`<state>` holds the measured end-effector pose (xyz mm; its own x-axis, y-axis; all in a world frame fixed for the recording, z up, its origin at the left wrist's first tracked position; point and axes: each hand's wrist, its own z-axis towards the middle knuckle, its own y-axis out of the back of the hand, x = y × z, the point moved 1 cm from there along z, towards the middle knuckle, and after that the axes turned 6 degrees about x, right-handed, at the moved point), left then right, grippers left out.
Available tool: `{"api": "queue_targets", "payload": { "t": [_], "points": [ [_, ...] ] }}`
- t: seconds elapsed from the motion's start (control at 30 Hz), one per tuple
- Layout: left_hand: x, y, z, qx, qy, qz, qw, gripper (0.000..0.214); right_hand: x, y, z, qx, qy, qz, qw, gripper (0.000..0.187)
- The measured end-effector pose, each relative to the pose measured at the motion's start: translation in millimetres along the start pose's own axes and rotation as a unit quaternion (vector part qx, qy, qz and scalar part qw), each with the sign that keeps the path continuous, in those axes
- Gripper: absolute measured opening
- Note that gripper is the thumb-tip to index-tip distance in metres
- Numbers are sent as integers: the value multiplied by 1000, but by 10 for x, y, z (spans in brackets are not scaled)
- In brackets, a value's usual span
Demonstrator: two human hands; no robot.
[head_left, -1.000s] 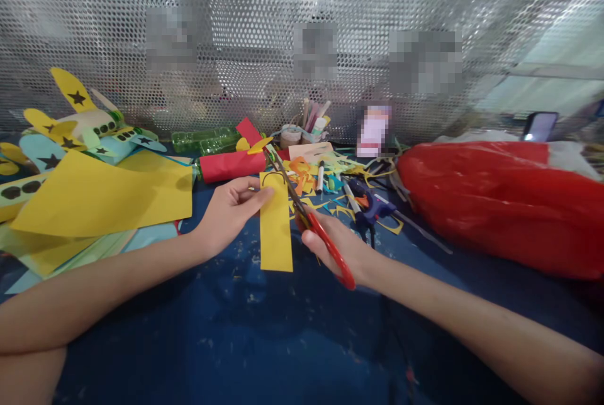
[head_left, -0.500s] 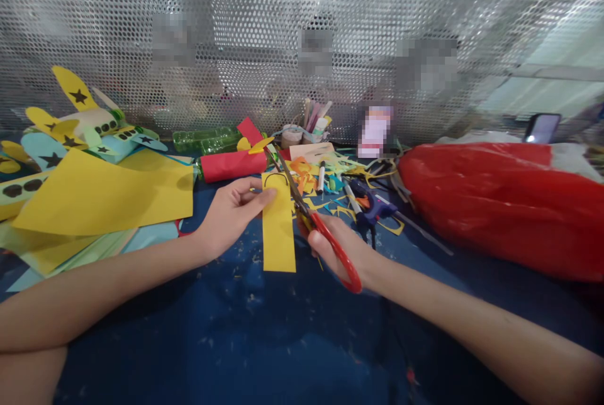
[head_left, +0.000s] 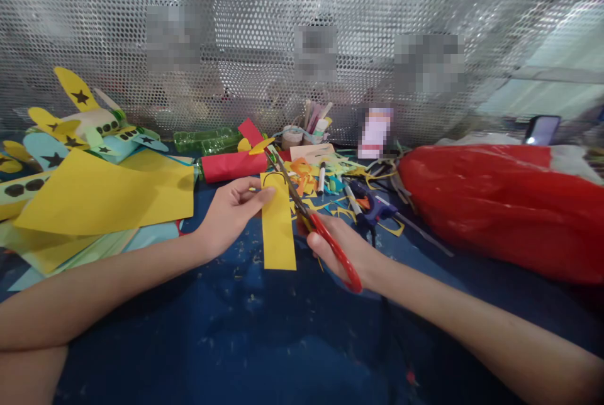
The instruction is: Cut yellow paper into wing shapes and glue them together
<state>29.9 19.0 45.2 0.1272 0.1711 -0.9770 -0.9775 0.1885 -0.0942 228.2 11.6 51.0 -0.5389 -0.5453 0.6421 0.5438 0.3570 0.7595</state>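
A yellow paper strip [head_left: 278, 235] hangs upright, with a dark curved line drawn across its top end. My left hand [head_left: 233, 213] pinches the strip's upper left side between thumb and fingers. In my right hand [head_left: 333, 244] is a pair of red-handled scissors [head_left: 336, 254], blades pointing up and left. The blades lie along the strip's right edge near the drawn curve; whether they touch the paper I cannot tell. Behind the strip lies a bottle wrapped in red paper [head_left: 233, 166], with yellow paper pieces on it.
Yellow paper sheets [head_left: 108, 194] and paper-covered toy planes [head_left: 94, 122] lie at the left. Paper scraps [head_left: 304, 172], a marker [head_left: 321, 178] and a dark blue glue gun [head_left: 375, 207] sit behind my right hand. A red plastic bag [head_left: 500, 210] bulges at the right; perforated silver sheeting [head_left: 255, 9] stands behind.
Almost nothing differs. The yellow strip has shifted very slightly upward, while both hands and the scissors keep nearly the same places.
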Motion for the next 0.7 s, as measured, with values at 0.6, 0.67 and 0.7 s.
{"api": "queue_targets", "payload": {
  "t": [0.6, 0.67, 0.7],
  "points": [
    [-4, -16, -10, 9, 3, -1, 1000, 27, -42, -25, 7, -16, 5, 12, 1000, 65],
    [-6, -19, -9, 10, 3, -1, 1000, 27, -44, -32, 6, -19, 13, 22, 1000, 65],
    [-7, -20, -9, 10, 2, -3, 1000, 26, -44, -37, 5, -19, 14, 28, 999, 65]
  ]
}}
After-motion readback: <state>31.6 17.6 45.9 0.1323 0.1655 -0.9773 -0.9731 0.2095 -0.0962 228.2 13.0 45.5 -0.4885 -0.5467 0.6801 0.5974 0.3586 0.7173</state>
